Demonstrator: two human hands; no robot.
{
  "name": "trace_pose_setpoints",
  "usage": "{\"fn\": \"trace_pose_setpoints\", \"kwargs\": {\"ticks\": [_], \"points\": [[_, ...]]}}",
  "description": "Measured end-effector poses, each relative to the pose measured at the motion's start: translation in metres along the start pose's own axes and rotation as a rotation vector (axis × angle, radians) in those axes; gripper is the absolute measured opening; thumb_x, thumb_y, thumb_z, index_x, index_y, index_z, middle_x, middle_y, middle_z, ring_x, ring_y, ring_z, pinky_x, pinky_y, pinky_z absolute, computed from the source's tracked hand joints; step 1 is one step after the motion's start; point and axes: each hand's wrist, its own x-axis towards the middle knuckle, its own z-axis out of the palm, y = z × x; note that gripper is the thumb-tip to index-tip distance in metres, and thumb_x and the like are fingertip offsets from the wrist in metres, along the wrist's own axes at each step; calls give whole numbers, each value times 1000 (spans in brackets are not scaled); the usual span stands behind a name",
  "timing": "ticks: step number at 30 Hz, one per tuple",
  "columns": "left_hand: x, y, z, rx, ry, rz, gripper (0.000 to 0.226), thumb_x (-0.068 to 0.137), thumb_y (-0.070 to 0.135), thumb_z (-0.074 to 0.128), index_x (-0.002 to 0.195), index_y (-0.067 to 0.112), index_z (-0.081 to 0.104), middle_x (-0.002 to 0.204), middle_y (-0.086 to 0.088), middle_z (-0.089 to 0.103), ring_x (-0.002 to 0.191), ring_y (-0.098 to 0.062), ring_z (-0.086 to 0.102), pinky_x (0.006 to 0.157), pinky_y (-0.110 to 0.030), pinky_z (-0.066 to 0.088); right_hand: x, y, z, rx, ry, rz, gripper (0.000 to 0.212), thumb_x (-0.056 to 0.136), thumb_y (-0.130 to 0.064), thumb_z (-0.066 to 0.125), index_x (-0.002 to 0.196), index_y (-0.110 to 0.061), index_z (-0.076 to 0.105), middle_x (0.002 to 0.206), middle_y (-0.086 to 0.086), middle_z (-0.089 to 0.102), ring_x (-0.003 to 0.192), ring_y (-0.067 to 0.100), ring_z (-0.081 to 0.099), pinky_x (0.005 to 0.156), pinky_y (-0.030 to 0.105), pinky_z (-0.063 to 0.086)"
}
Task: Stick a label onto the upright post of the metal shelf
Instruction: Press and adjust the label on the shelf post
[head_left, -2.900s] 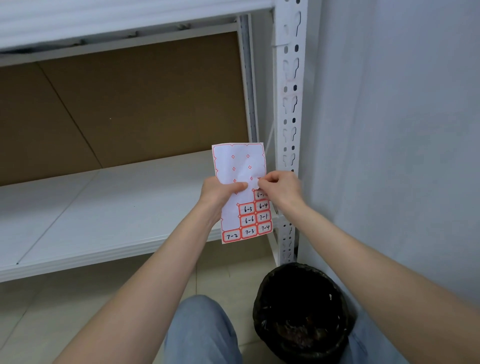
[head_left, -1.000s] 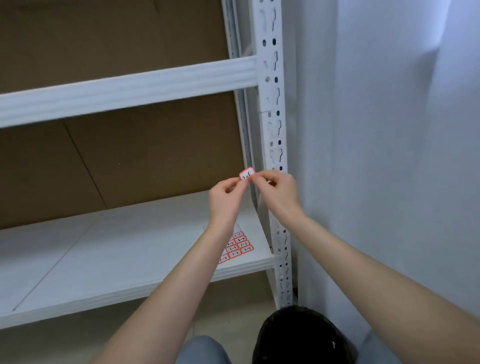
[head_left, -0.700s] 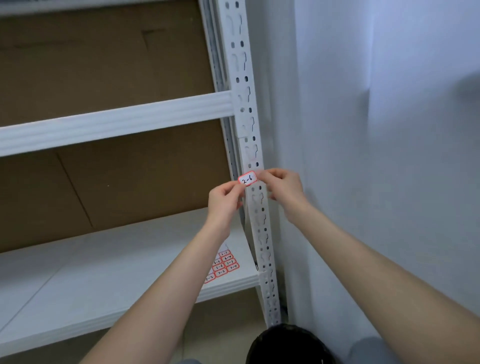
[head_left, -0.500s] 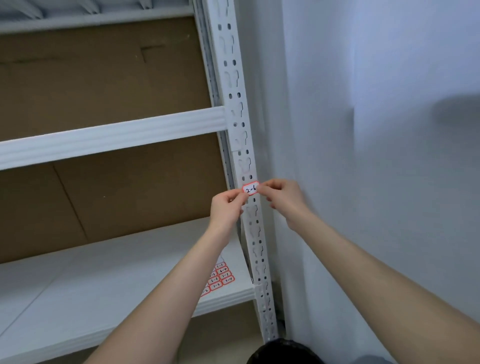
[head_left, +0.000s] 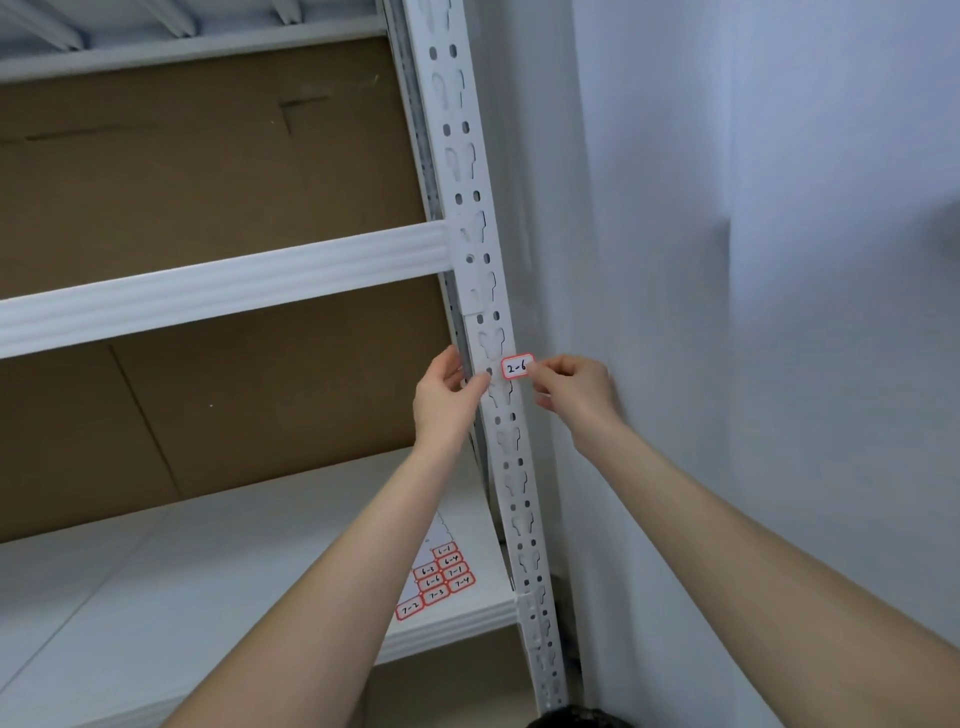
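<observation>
A small white label (head_left: 517, 367) with a red border, marked "2-6", is held against the right edge of the white perforated upright post (head_left: 467, 208). My right hand (head_left: 574, 395) pinches the label's right end. My left hand (head_left: 447, 400) is at the post's left side, thumb tip on the post's face just left of the label, fingers curled behind the post's edge. The label sheet (head_left: 439, 579), with several red-bordered labels, lies on the lower shelf board (head_left: 208, 597), partly hidden by my left forearm.
A white crossbeam (head_left: 223, 291) meets the post above my hands. Brown board (head_left: 208, 171) backs the shelf. A white wall (head_left: 727, 312) stands close to the right of the post. The dark rim of a bin (head_left: 576, 721) shows at the bottom edge.
The sheet has been laid on the lower shelf and one label peeled off. Both hands rose with it to the post. My left hand has let go of the label's left end.
</observation>
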Motion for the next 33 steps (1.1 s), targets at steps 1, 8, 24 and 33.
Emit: {"fn": "trace_pose_setpoints", "kwargs": {"ticks": [1, 8, 24, 33], "points": [[0, 1, 2, -18, -33, 6, 50, 87, 9, 63, 135, 10, 48, 124, 4, 59, 112, -8, 55, 93, -21, 42, 1, 1, 3, 10, -6, 0, 13, 83, -18, 67, 72, -12, 66, 63, -2, 58, 62, 16, 54, 77, 35, 54], [10, -7, 5, -62, -60, -3, 35, 86, 11, 64, 120, 15, 62, 112, 5, 68, 103, -5, 63, 90, -23, 50, 5, 4, 17, -13, -39, -20, 16, 82, -21, 69, 67, -19, 65, 71, 0, 67, 71, 18, 61, 84, 47, 56], [16, -11, 12, -40, 55, -45, 39, 85, 11, 68, 123, 10, 61, 116, -2, 68, 101, -9, 63, 91, -28, 51, 3, 6, 24, 9, 27, -12, 12, 83, -21, 67, 72, -18, 67, 73, -3, 67, 68, 15, 61, 85, 41, 56], [14, -8, 15, -35, 82, -60, 39, 86, 13, 67, 124, 11, 60, 117, -1, 67, 97, -7, 60, 90, -25, 48, 2, 7, 25, -3, 45, -30, 17, 83, -21, 67, 66, -22, 64, 71, -3, 67, 71, 17, 63, 84, 43, 56]]}}
